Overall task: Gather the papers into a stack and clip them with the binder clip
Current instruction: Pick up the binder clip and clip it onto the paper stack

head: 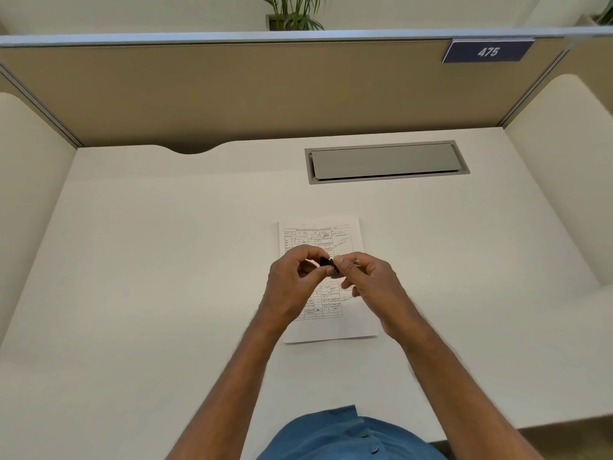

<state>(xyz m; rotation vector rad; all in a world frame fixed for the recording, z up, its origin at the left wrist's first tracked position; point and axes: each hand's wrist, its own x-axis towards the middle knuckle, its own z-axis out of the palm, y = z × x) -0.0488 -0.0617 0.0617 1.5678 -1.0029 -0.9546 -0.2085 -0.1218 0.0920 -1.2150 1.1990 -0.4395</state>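
**2 hands on 1 black clip, above the stacked papers**

Both hands meet over the middle of the papers (326, 280), which lie as 1 squared stack, printed forms face up, on the white desk (166, 260). The binder clip (328, 263) is off the stack, held in the air above it. The left hand (292, 283) has its thumb and fingertips closed narrowly on the clip's left side; the right hand (368, 280) pinches the clip's right side, its other fingers loosely curled over the papers. Whether the clip's mouth is spread cannot be told: it is small and partly covered by fingers.

Beyond the papers, towards the partition, a grey cable flap (386, 162) is set into the desk. Further behind the papers, up and to the right on the partition, hangs a blue sign (487, 51) reading 475. Nearer than the papers, a blue shirt (345, 439) shows at the bottom edge.
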